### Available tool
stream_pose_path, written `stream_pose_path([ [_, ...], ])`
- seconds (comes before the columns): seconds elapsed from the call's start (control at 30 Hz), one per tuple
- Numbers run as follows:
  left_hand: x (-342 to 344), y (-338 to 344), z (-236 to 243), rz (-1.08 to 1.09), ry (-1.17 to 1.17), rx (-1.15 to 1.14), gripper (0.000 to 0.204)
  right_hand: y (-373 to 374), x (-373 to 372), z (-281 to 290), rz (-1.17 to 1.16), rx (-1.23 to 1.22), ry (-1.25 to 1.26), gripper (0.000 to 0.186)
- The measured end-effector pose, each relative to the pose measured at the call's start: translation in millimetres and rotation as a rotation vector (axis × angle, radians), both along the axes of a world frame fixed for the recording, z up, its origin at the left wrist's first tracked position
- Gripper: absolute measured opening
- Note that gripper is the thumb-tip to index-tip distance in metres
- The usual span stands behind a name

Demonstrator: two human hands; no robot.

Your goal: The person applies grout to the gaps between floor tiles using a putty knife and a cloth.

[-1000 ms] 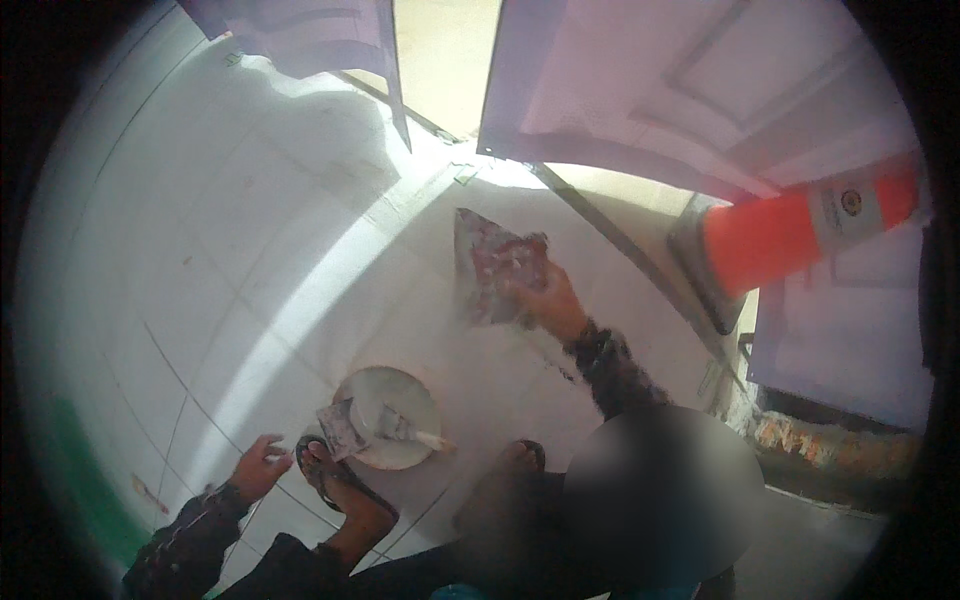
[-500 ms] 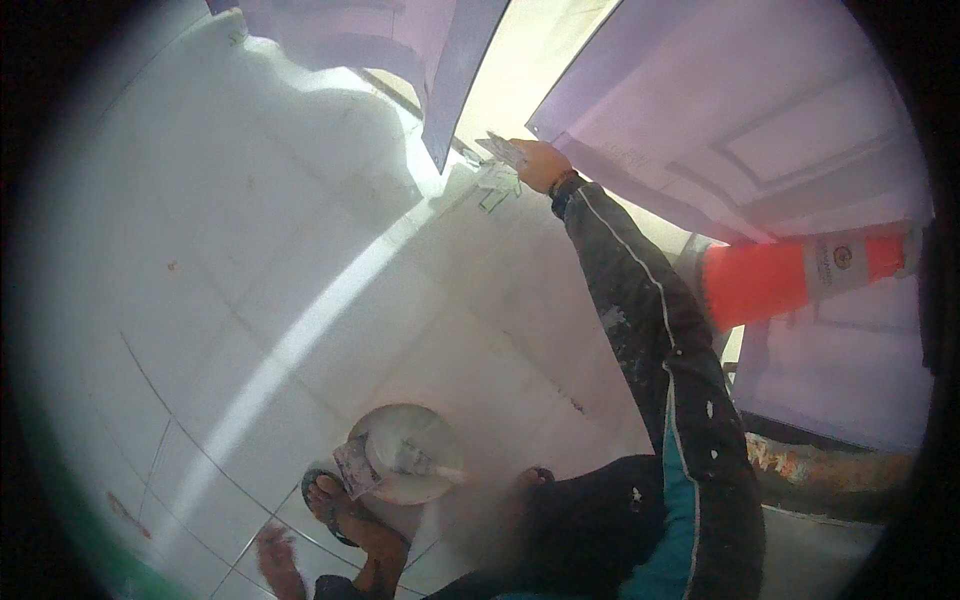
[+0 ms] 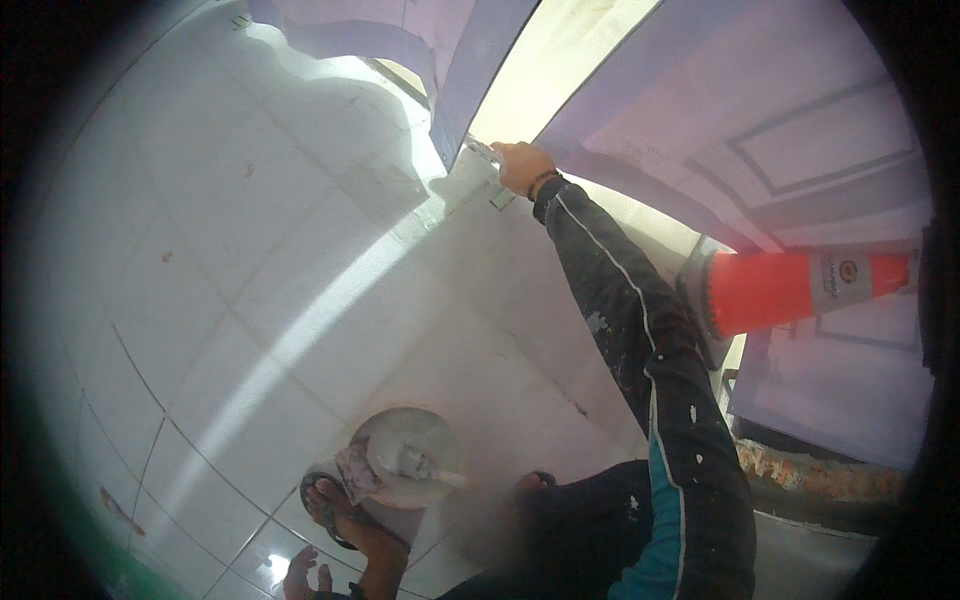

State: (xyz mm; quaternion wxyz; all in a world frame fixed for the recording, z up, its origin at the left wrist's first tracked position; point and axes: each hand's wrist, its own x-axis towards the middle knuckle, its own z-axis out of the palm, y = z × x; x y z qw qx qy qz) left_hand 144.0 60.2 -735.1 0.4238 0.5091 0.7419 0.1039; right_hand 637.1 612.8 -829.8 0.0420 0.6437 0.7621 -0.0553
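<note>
At the foot of the pale strip between two lilac panels, my right hand is closed round a flat, smeared scraper. The tool's tip points toward the lower corner of the left panel; I cannot tell whether it touches. Down at the lower edge, my left hand hangs empty beside my sandalled foot, fingers apart. Between my feet stands a round pale tub with whitish stuff and a tool with a pale handle in it. A stained, rectangular flat piece lies across its left rim.
To the right, an orange traffic cone with a grey band lies in front of the lilac sheeting. A peeling, rusty-looking pipe runs below it. A small greenish strip lies on the tiled floor by my right hand.
My right hand has shifted slightly left, and the scraper now sits closer to the left panel's corner. My left hand has moved a little right and down, with its fingers spread.
</note>
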Motion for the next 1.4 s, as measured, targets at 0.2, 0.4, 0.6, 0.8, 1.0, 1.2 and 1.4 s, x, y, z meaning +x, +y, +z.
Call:
stream_pose_path([
  [0.2, 2, 11, -9, 0.003, -0.035, -0.045, 0.033, -1, 21, -20, 0.069, 0.158, 0.034, 0.04],
  [0.4, -3, 5, -3, 0.019, -0.016, -0.067, 0.034, -8, 2, -22, 0.04, 0.092, 0.001, 0.04],
  [0.6, -5, 1, -2, 0.021, -0.024, -0.079, 0.034, -19, -15, -20, 0.066, 0.005, -0.048, 0.045],
  [0.8, -6, 2, -7, 0.013, -0.036, -0.071, 0.035, -48, -42, -33, 0.267, 0.204, 0.073, 0.027],
  [1.0, -5, 2, -12, 0.003, -0.051, -0.068, 0.035, -67, -72, -37, 0.319, 0.275, 0.107, 0.032],
  [1.2, -8, -5, -9, 0.019, -0.048, -0.079, 0.036, -48, -60, 14, 0.042, -0.003, 0.06, 0.044],
  [1.4, -11, -9, -9, 0.028, -0.051, -0.102, 0.037, -37, -35, 2, -0.006, -0.019, 0.009, 0.044],
])
